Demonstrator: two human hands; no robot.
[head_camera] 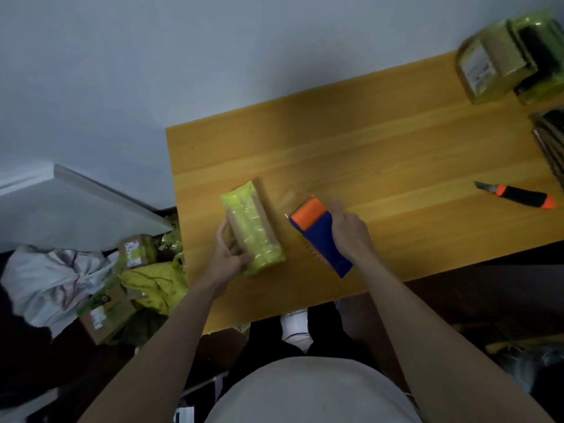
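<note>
A small cardboard box wrapped in yellow-green tape [253,230] lies on the wooden table [381,154], near its left front corner. My left hand [230,254] grips the box's near end, fingers curled round it. Just to the right, my right hand [351,232] holds a blue and orange tape dispenser [317,235] against the tabletop, its orange end pointing away from me. A faint strip of clear tape seems to run between box and dispenser, though it is too blurred to be sure.
An orange and black utility knife [518,195] lies at the table's right. Taped parcels [503,56] sit at the far right corner, flat cardboard [552,138] below them. On the floor left of the table are more parcels [134,248], yellow wrap [152,285] and a white bag [45,279].
</note>
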